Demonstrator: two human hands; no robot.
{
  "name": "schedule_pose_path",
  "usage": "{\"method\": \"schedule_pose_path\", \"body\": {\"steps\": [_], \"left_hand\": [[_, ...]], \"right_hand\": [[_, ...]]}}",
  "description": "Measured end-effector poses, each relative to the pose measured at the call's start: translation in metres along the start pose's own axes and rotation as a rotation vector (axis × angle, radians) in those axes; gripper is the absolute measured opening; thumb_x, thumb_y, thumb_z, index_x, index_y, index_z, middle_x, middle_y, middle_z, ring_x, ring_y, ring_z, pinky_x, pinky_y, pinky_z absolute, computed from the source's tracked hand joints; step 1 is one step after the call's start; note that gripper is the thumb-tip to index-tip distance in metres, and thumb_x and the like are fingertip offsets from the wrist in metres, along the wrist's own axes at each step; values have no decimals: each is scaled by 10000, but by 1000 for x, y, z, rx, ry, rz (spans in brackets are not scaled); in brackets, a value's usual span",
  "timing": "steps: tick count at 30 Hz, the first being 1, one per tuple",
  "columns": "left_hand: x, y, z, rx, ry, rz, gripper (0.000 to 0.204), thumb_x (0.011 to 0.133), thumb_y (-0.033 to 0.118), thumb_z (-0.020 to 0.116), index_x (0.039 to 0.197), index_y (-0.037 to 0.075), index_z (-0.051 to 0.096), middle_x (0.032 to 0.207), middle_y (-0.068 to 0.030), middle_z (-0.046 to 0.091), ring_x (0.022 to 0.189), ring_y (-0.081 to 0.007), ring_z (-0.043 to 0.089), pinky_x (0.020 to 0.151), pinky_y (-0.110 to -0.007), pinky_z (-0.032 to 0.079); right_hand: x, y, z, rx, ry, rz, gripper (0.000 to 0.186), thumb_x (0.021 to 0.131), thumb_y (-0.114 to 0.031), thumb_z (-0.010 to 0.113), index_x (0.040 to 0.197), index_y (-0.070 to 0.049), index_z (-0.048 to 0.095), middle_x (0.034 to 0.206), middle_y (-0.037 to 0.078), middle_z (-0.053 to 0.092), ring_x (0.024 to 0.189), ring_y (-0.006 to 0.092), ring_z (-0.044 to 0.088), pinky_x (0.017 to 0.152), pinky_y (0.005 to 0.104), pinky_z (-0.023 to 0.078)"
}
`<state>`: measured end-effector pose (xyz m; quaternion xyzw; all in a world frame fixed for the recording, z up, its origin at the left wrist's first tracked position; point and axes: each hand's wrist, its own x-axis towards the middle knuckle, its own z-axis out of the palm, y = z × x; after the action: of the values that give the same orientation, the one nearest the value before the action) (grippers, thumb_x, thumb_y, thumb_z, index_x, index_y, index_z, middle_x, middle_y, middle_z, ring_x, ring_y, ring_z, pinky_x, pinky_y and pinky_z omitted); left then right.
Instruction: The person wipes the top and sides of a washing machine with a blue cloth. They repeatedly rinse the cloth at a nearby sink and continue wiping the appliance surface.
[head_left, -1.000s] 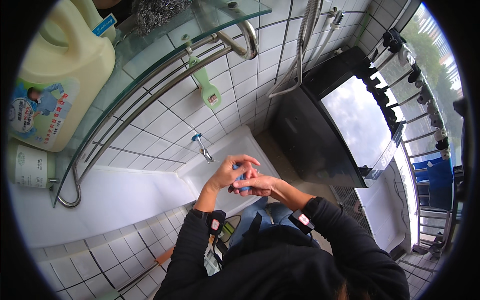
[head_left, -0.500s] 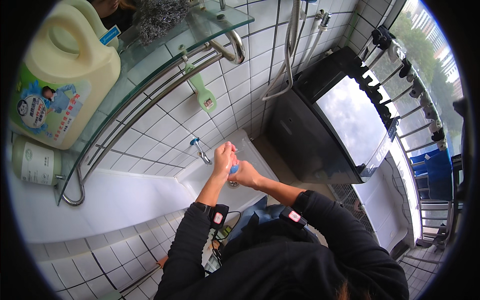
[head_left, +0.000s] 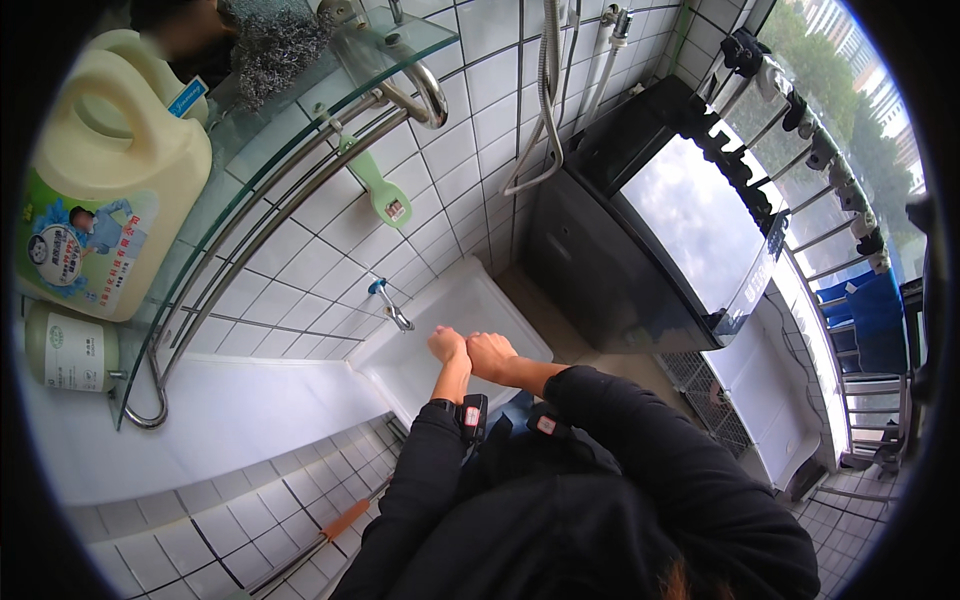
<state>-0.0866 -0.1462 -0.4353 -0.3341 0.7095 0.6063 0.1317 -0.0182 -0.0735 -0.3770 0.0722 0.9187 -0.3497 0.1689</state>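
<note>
Over the white sink [head_left: 475,290], my left hand [head_left: 447,346] and my right hand [head_left: 491,357] are pressed together side by side. Both have their fingers curled in. Whatever they hold is hidden; no blue shows between them at this moment. Just beyond my left hand, a chrome tap [head_left: 397,312] with a blue collar comes out of the tiled wall. No stream of water can be made out below its spout.
At the left, a glass shelf [head_left: 232,165] with a metal rail carries a large cream jug [head_left: 120,165] and a pump bottle [head_left: 70,347]. A green brush [head_left: 385,200] hangs below it. A dark washing machine [head_left: 600,255] stands right of the sink.
My hands have turned from open palms around a small blue thing into closed fists. The blue thing has gone out of sight. My hands have come slightly nearer my body.
</note>
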Motion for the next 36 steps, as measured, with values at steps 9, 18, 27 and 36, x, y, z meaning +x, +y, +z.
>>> {"method": "schedule_pose_path", "body": {"steps": [9,18,27,36], "left_hand": [[-28,59,-62,76,-723,149,379,973,226,670,1280,19,590,992,-30,647,851,-92,594,744,-249,463],[-72,110,-84,-80,-762,298,300,895,-23,691,1180,-41,600,932,-65,676,865,-98,643,778,-221,514],[-103,131,-85,-32,-786,356,342,885,-38,690,1216,-68,609,975,-137,737,869,-97,653,819,-225,516],[-123,148,-88,-54,-785,406,420,889,-48,682,1298,-70,592,958,-128,743,830,-62,635,788,-198,495]], "right_hand": [[6,25,-36,357,-8,-104,840,693,-287,895,1318,-18,402,1112,233,631,1062,367,651,895,425,513],[-31,18,-86,1238,-216,-195,487,916,-104,711,1369,-94,532,1218,48,590,1130,172,569,990,334,468],[-39,36,-98,1311,-46,-58,368,1038,-188,548,1398,-118,565,1197,13,645,1066,126,603,928,335,510],[-51,58,-115,375,261,-7,300,823,63,621,1114,-8,624,1156,110,639,1104,207,599,950,352,492]]}}
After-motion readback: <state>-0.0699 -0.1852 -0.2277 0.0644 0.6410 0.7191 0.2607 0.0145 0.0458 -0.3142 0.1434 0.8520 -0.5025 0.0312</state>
